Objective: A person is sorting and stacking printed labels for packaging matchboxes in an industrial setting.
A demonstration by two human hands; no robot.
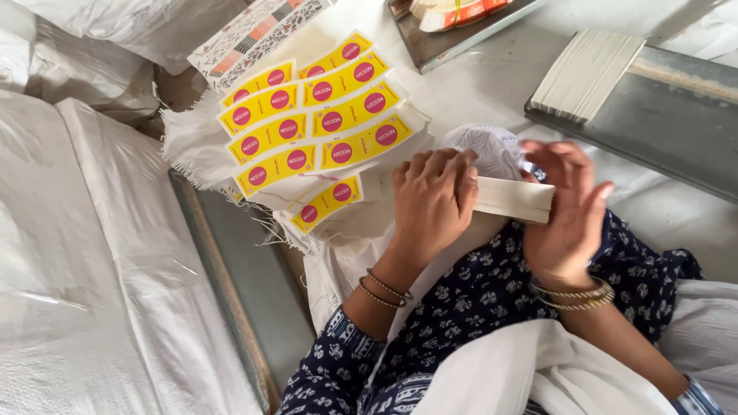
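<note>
A: Where is the stack of white cards (513, 198)?
B: Over the lap; left hand (432, 201) fingers closed on one end, right hand (567, 206) fingers spread loosely at the other.
A: Progress?
B: Yellow labelled packs (315, 123) lie fanned on the surface; another white stack (586, 74) lies apart, untouched

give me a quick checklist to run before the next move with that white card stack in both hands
1. Left hand on the white card stack: fingers lie over its near end. ok
2. Right hand at the stack's far end: blurred, so the grip is unclear. cannot tell
3. Stack edges even: the visible side looks flush. ok
4. Yellow label sheets lie fanned beside the left hand, apart from the stack. ok
5. Second white stack rests on the grey board, away from both hands. ok
</note>
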